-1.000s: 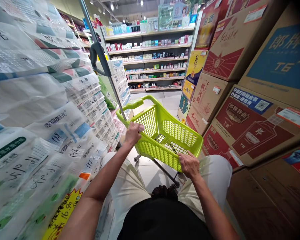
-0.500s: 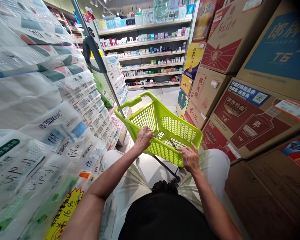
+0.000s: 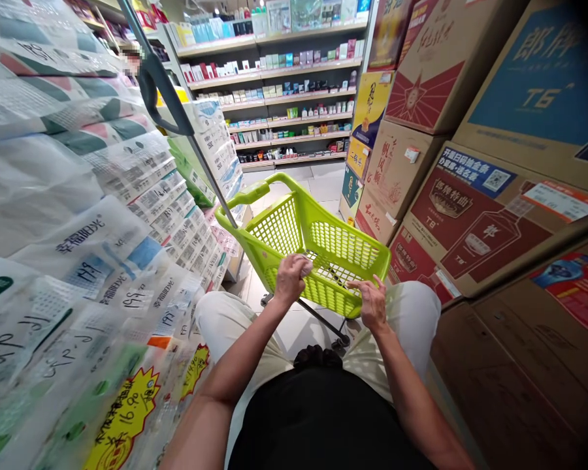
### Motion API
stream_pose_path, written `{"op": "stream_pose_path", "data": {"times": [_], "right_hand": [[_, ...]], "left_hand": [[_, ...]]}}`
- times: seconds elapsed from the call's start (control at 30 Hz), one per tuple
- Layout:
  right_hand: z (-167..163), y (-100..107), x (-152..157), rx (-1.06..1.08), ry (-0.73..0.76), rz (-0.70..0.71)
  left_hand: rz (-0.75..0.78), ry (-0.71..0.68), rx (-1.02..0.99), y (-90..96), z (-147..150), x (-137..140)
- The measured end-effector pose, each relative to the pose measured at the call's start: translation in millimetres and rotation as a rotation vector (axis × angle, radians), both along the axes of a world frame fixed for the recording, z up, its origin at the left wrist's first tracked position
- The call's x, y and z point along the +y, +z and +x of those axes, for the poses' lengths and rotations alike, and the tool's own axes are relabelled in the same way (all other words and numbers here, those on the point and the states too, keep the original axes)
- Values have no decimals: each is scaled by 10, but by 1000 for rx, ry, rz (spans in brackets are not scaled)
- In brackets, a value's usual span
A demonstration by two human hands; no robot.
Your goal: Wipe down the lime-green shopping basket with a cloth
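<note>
A lime-green shopping cart (image 3: 323, 307) with a perforated basket stands between my knees. My left hand (image 3: 289, 281) is closed around a small pale crumpled wad (image 3: 306, 266), perhaps tissue or cloth, just above the basket's near rim. To its right, my right hand (image 3: 372, 305) holds that rim near the corner, one digit stretched along the edge and other fingers bent over it. A grey pole with a looped grip (image 3: 164, 98) rises from the cart's left side. The basket's floor shows through partly, behind my hands.
Plastic-wrapped tissue packs (image 3: 93, 241) with handwritten prices are stacked close on my left. Tall cardboard cartons (image 3: 480, 222) line my right. Shelves of small boxes and bottles (image 3: 274, 98) stand ahead across a tiled floor (image 3: 318, 186). A person (image 3: 131, 59) is partly visible at upper left.
My left hand has lifted slightly and turned, and the pale wad in it now shows. My right hand stays at the rim. The view has shifted slightly.
</note>
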State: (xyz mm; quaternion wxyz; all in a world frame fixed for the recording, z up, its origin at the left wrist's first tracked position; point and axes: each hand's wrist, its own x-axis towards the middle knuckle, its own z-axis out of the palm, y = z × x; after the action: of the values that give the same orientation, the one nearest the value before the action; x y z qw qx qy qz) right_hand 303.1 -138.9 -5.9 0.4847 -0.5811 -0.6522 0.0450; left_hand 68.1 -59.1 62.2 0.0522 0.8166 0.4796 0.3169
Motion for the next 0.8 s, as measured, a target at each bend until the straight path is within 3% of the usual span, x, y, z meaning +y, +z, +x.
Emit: {"op": "stream_pose_path", "data": {"times": [0.1,0.23,0.27,0.37,0.4,0.53,0.67,0.73,0.8], "right_hand": [[30,-17,8,26,4,-15],[52,-25,6,99,-3,-21],[52,-23,4,123,-8,-23],[48,-8,-4,198,-12,-29],[48,-1,-7,225,-6,-30],[52,30,-11,303,7,-29],[59,46,-13,307,-29,-43],[74,45,-23,327,-9,-52],[92,34,-37,353,23,-55]], "left_hand": [[0,-192,54,-47,26,-50],[12,50,-59,-110,90,-107],[15,27,-61,-131,116,-133],[11,-222,-5,-182,206,-222],[9,-231,-14,-189,238,-245],[28,-44,-98,-201,393,-316],[69,-349,47,-293,499,-388],[78,-304,2,-323,409,-321],[105,-142,-129,-305,207,-139]]}}
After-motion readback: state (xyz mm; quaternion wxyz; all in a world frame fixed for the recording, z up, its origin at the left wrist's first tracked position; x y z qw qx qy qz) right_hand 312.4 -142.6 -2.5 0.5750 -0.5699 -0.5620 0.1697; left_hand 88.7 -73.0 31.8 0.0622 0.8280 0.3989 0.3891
